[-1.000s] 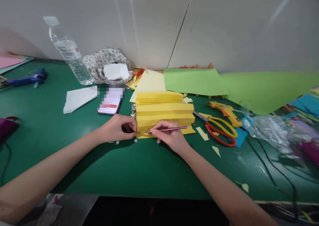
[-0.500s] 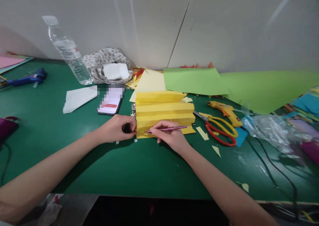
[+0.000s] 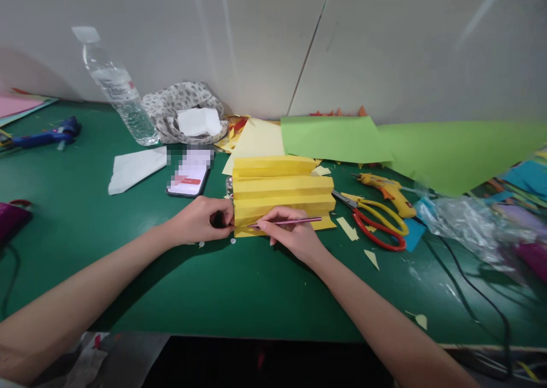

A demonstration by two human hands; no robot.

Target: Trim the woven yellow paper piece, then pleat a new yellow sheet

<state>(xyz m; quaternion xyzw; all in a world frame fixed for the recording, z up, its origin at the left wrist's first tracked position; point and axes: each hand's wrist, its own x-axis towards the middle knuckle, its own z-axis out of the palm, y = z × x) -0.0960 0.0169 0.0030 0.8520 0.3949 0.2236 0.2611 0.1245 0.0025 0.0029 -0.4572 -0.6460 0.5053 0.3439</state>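
In front of me lies a sheet of yellow paper [image 3: 282, 187] folded into accordion pleats, its ridges running left to right. My right hand [image 3: 294, 234] is closed around a thin purple pencil [image 3: 299, 220], whose tip points left onto the lowest pleat near the paper's left edge. My left hand [image 3: 209, 220] pinches at the lower left corner of the yellow paper, thumb and forefinger together; the exact contact is hidden by the fingers. Small white dots [image 3: 233, 241] lie on the green table [image 3: 256, 291] just below that corner.
Right of the paper are scissors [image 3: 378, 223], a yellow glue gun [image 3: 387, 193], paper scraps [image 3: 347, 228] and clear plastic wrap [image 3: 470, 223]. Behind lie green sheets [image 3: 333, 139]. A phone [image 3: 190, 174], a tissue [image 3: 137, 168], a water bottle [image 3: 119, 92] and a blue glue gun [image 3: 47, 136] are leftward.
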